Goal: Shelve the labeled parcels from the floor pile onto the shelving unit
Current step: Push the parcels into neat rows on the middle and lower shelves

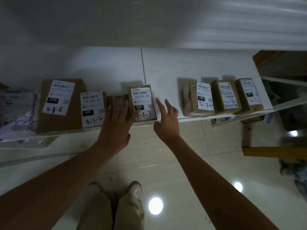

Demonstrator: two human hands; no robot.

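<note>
Brown cardboard lines the white shelf (166, 77) on my feed, the parcels standing on end with their labels turned toward the head camera. My left hand (116, 118) lies flat, fingers straight and together, against a small unlabelled box (116, 99) wedged between the parcel marked 4-3-2 (93, 110) and the parcel marked 4-3-7 (142, 103); its thumb hangs free below the shelf's front edge. My right hand (167, 120) hovers just to the right of the parcel marked 4-3-7 with fingers spread apart and nothing in its grasp; I cannot tell whether a fingertip touches the shelf. Further left stands the larger parcel marked 4-3-8 (61, 103), and beside it, at the picture's edge, a pale plastic mailer (16, 110) with blurred writing. Well to the right, across a bare stretch of shelf, three more parcels stand pressed side by side: the parcel marked 4-3-4 (197, 98), a middle parcel (226, 97) and an end parcel (248, 95), the last two with handwriting too smeared to read. Below the shelf, the glossy tiled floor (166, 155) reflects ceiling lights, and my shoes (135, 190) point toward the unit.
</note>
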